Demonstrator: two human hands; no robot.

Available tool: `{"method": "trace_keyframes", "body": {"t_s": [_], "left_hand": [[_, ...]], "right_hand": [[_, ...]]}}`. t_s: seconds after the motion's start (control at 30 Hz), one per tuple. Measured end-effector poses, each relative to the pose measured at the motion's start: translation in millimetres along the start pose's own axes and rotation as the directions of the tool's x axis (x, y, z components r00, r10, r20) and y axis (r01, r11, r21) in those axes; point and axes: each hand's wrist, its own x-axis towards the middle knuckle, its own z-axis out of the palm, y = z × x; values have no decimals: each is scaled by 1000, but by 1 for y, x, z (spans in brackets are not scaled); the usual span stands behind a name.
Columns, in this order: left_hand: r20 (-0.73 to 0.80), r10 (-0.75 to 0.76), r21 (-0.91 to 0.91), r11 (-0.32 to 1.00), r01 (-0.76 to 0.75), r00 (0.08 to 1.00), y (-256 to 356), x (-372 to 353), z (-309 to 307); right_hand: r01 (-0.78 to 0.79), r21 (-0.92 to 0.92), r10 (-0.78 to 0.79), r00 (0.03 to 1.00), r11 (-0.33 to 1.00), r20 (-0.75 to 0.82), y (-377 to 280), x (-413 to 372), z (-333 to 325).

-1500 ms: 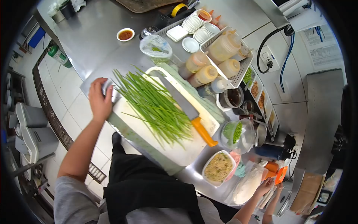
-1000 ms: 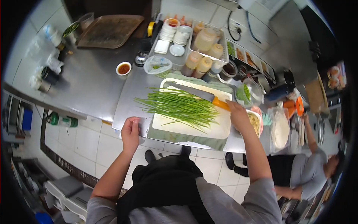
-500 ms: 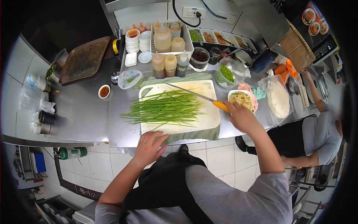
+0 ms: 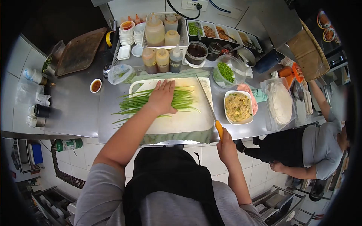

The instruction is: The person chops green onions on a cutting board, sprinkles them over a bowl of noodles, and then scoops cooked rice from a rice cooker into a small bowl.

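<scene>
Long green stalks, apparently chives (image 4: 135, 102), lie sideways in a loose bundle across a white cutting board (image 4: 181, 124). My left hand (image 4: 161, 98) rests flat on top of them with fingers spread, hiding part of the bundle. My right hand (image 4: 227, 147) is closed round the yellow handle of a knife (image 4: 209, 106). The blade points away from me over the right edge of the board, apart from the stalks. A green cloth (image 4: 177, 138) sticks out beneath the board.
Right of the board stands a white bowl of noodle-like food (image 4: 238, 107), with a tub of chopped greens (image 4: 225, 72) behind. Squeeze bottles (image 4: 163, 60) line the back. A sauce dish (image 4: 96, 86) sits left. A co-worker (image 4: 324, 143) stands at the right.
My left hand has moved from the board's near edge onto the stalks. My right hand has come nearer to me, swinging the blade off the stalks to point away. The view has shifted slightly.
</scene>
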Motion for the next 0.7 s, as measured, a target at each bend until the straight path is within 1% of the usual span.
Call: {"method": "trace_keyframes", "body": {"t_s": [0.03,0.1,0.13,0.2,0.23,0.27,0.33,0.37,0.43,0.5,0.57,0.63,0.67,0.7], "left_hand": [[3,4,-6,1000,-4,1000,1,4,-5],[150,131,-160,981,-107,980,5,7,-14],[152,137,-163,980,-112,979,8,5,-9],[76,178,-129,978,-167,981,15,-4,6],[52,173,-100,981,-167,984,21,-10,10],[56,183,-99,979,-177,982,23,-17,13],[-201,203,-83,971,-223,958,24,-33,12],[-202,217,-81,968,-237,955,24,-37,13],[-166,175,-89,977,-191,971,21,-43,15],[-179,219,-49,972,-231,959,18,-45,15],[-190,258,-13,964,-265,947,11,-49,13],[-306,274,20,959,-281,912,1,-56,7],[-307,287,17,955,-296,907,-6,-58,8],[-235,264,5,963,-270,936,-14,-60,10]], "right_hand": [[13,-2,-13,1000,1000,-7,-2,3,-1],[19,-7,-19,1000,1000,-14,-4,2,0],[31,-1,-31,999,1000,-10,-5,0,2],[55,15,-55,998,998,-7,-8,-3,6],[78,19,-78,997,997,-1,-8,-7,11],[69,23,-68,998,997,-4,-11,-13,16],[87,49,-90,994,995,60,-17,-21,23],[77,52,-80,996,996,51,-18,-24,24],[77,92,-79,997,993,16,-20,-29,27],[56,119,-54,998,991,-15,-22,-34,33],[81,110,-62,984,991,-167,-22,-38,44],[65,96,-48,983,993,-176,-30,-45,54],[66,80,-51,983,995,-176,-35,-48,58],[66,78,-53,986,995,-159,-42,-51,61]]}}
